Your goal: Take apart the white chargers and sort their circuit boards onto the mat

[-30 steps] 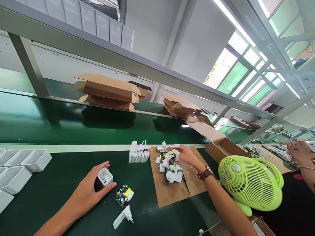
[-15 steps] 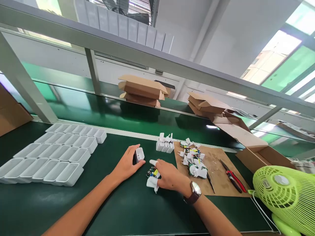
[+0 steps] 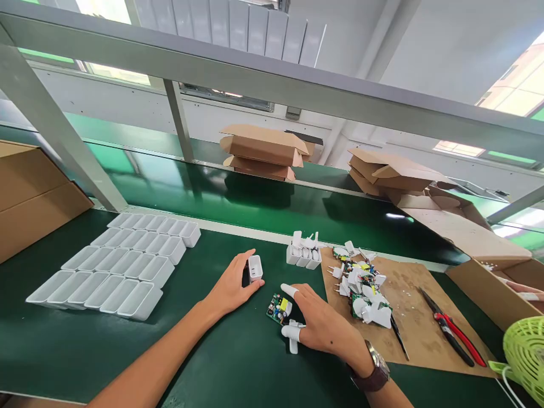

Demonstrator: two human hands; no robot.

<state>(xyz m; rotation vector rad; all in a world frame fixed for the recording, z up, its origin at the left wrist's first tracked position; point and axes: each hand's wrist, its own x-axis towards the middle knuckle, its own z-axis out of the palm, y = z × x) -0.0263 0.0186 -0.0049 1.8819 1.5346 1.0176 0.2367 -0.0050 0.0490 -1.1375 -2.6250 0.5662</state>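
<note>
My left hand (image 3: 232,286) is closed around a small white charger housing (image 3: 255,268), held upright on the dark green mat with its port end up. To its right, my right hand (image 3: 318,317), with white finger cots on thumb and forefinger, reaches over a small green circuit board (image 3: 277,307) with a yellow component. Thumb and forefinger are spread apart, one on either side of the board's right part. A white plug piece (image 3: 293,344) lies beside the board, under the thumb tip; whether the thumb presses on it I cannot tell.
Rows of white housings (image 3: 140,297) stand at left. A short row of filled housings (image 3: 303,258) stands behind my hands. On brown cardboard (image 3: 419,334) lie a pile of boards with white parts (image 3: 365,283), red-black pliers (image 3: 454,328) and a thin dark tool (image 3: 399,338). A green fan (image 3: 525,351) stands at right.
The view has turned, shifting most of the scene rightward in the picture. My right thumb and forefinger are wider apart, and more of the board shows. My left hand keeps holding the housing.
</note>
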